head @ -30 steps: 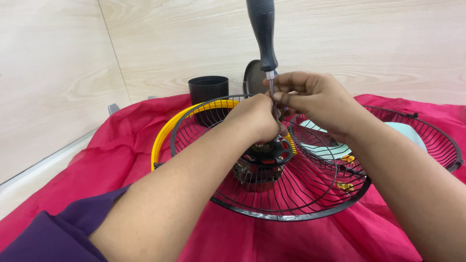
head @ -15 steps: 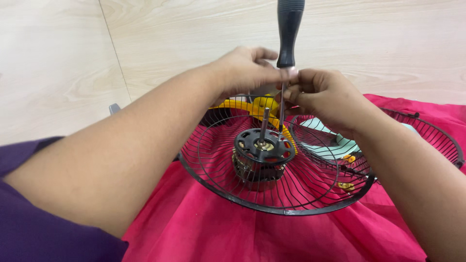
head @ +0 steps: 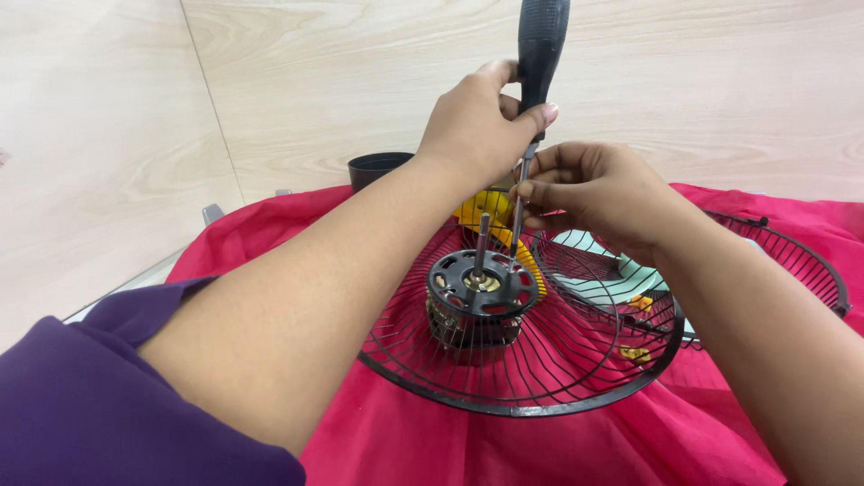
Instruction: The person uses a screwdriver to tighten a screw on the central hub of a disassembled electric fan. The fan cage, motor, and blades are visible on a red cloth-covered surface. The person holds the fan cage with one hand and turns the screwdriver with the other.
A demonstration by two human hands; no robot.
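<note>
While the left hand (head: 472, 121) is gripping the screwdriver (head: 538, 54) handle upright, the right hand (head: 594, 193) is pinching its shaft. Its tip is meeting the fan motor (head: 481, 292) inside the black wire guard (head: 540, 378).

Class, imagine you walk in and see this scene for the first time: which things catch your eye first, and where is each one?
At centre, a fan motor with an upright shaft sits in a black wire fan guard on a red cloth. Above it, the left hand grips the black handle of a screwdriver, held upright, while the right hand pinches its metal shaft. A second guard lies at the right.
</note>
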